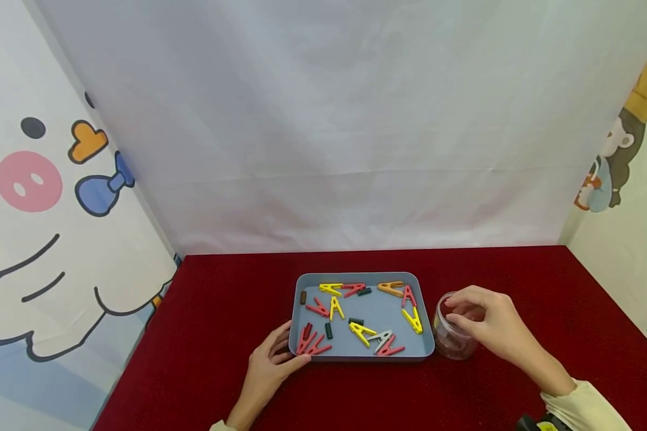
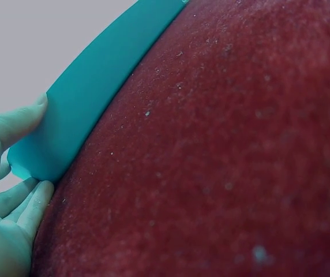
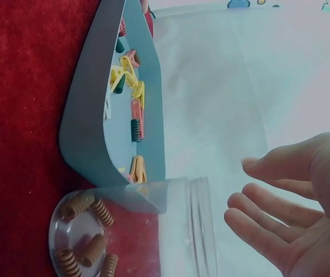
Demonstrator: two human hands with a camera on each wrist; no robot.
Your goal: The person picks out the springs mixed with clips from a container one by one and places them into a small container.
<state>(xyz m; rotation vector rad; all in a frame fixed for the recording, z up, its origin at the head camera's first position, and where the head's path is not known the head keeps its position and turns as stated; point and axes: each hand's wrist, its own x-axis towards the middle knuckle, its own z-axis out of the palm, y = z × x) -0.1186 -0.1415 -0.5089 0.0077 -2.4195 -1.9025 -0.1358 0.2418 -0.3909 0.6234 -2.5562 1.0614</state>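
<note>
On the red desk [image 1: 221, 335] I grip the tray [image 1: 374, 308] by its near-left corner with my left hand [image 1: 269, 362]; my right hand [image 1: 493, 320], fingers parted, hovers above the jar [image 1: 455, 348] at its right. Clips [image 1: 417, 326] lie in the tray, brown springs [image 3: 94, 249] in the jar.

On deep red cloth [image 1: 221, 311], a blue-grey tray [image 1: 377, 308] of red, yellow, orange and white clips [image 1: 412, 321], dark green, brown and red springs [image 1: 329, 331]. At three o'clock, a clear jar [image 1: 455, 347] (brown coils [image 3: 93, 250] inside). At nine, a pink snout [image 1: 29, 194].
</note>
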